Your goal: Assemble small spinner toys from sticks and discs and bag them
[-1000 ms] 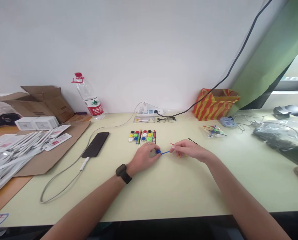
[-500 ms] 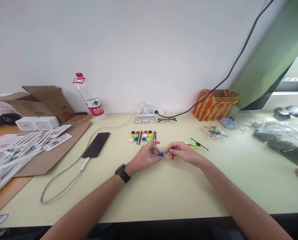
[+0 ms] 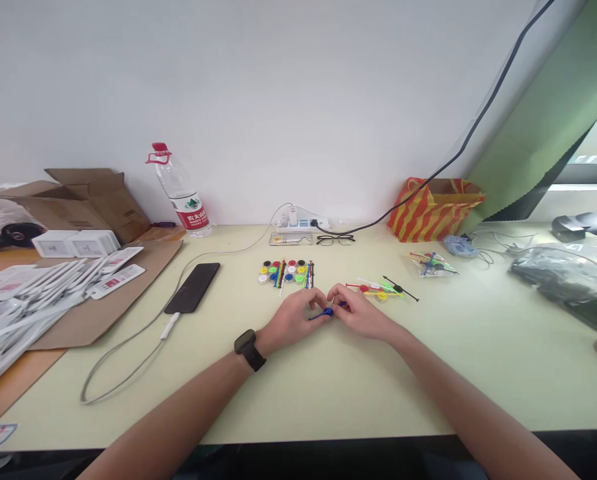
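Between my two hands is a blue plastic piece (image 3: 329, 311), a small round disc with a thin stick. My left hand (image 3: 295, 318), wearing a black watch (image 3: 249, 349), is closed in a pinch on it. My right hand (image 3: 362, 315) is also pinched at its right side, with a bit of blue showing among the fingers. Exactly how the parts join is hidden by the fingertips. Beyond my left hand lie several coloured discs (image 3: 290, 269) and thin sticks (image 3: 281, 275). Beyond my right hand lie disc-and-stick pieces, one of them black (image 3: 398, 289).
A phone (image 3: 193, 288) on a charging cable lies left, near a cardboard sheet with white tags (image 3: 115, 281). Along the wall stand a water bottle (image 3: 191, 207), a power strip (image 3: 303, 221), glasses (image 3: 335, 239) and a striped bag (image 3: 418, 213). A small plastic packet (image 3: 431, 265) lies right.
My right hand has moved left and closed in on the blue piece, so both hands now meet at it. The red and yellow pieces behind the right hand show more.
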### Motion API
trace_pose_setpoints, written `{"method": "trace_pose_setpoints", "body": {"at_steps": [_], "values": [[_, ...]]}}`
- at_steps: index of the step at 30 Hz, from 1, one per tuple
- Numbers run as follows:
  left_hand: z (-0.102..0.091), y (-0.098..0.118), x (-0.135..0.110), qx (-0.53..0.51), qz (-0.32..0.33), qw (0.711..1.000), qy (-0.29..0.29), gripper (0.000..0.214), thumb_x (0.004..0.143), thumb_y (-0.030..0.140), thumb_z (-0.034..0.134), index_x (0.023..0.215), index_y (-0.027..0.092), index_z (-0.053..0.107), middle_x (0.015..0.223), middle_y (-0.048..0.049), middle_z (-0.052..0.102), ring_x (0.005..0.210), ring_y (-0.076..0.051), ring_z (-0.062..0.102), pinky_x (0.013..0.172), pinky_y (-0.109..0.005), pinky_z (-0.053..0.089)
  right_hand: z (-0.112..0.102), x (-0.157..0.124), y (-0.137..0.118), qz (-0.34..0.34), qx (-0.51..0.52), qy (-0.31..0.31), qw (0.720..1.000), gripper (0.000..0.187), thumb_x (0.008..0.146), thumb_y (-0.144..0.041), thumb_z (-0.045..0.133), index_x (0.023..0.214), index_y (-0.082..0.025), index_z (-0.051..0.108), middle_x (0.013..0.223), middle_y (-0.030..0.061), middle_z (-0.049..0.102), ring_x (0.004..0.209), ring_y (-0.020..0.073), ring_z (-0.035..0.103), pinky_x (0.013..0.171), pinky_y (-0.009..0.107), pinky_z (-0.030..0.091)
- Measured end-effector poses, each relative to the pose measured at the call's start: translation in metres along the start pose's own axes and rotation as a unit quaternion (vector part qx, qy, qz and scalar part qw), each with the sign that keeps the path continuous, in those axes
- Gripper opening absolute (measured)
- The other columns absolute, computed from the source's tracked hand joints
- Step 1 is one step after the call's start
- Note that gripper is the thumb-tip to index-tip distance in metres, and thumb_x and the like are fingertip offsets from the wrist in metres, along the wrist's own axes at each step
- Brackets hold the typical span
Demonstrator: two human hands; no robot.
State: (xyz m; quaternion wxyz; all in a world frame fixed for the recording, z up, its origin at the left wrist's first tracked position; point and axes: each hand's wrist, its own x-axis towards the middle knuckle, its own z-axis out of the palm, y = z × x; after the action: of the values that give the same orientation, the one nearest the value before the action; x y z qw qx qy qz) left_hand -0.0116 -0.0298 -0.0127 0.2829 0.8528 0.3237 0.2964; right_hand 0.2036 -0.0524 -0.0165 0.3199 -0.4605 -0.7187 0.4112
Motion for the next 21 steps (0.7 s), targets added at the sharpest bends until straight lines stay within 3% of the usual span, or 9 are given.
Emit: {"method": "trace_pose_setpoints", "body": {"at_steps": [6,15,18,21], "values": [[0.001,0.0,0.0,0.034,0.036,0.999,-0.006,0.006,0.093,0.028,0.068,0.096,0.026,0.072,0.096,-0.0022,0.073,0.093,-0.02,0.065,0.08,-0.033,0.049,-0.001,0.001,0.002,0.014,-0.014,0.031,0.999,0.015,0.086,-0.019,0.059,0.1,-0.023,0.056,0.083,-0.0011,0.061,0.075,0.017,0.057,0.066,0.029,0.042],[-0.002,0.014,0.002,0.108,0.057,0.992,-0.029,0.01,0.09,0.035,0.069,0.085,0.026,0.07,0.095,-0.0055,0.073,0.091,-0.026,0.065,0.081,-0.04,0.049,-0.003,0.003,0.004,0.013,0.0,-0.005,1.0,0.016,0.085,-0.019,0.058,0.1,-0.022,0.057,0.076,-0.0022,0.059,0.069,0.0161,0.054,0.062,0.029,0.04],[-0.001,0.014,-0.001,0.112,0.054,0.992,-0.033,0.01,0.089,0.036,0.07,0.088,0.026,0.07,0.099,-0.0058,0.074,0.093,-0.027,0.066,0.084,-0.041,0.049,-0.005,0.001,0.004,0.018,-0.046,-0.001,0.999,0.014,0.085,-0.02,0.058,0.099,-0.023,0.059,0.077,-0.0011,0.061,0.069,0.0169,0.056,0.062,0.029,0.041],[-0.002,0.012,-0.003,0.09,0.052,0.994,-0.03,0.013,0.088,0.036,0.071,0.098,0.027,0.07,0.104,-0.0053,0.073,0.101,-0.028,0.066,0.09,-0.042,0.05,-0.01,-0.003,0.0,0.023,-0.142,0.043,0.989,0.014,0.086,-0.026,0.061,0.1,-0.024,0.061,0.087,0.0012,0.066,0.069,0.0174,0.056,0.063,0.031,0.04]]}}
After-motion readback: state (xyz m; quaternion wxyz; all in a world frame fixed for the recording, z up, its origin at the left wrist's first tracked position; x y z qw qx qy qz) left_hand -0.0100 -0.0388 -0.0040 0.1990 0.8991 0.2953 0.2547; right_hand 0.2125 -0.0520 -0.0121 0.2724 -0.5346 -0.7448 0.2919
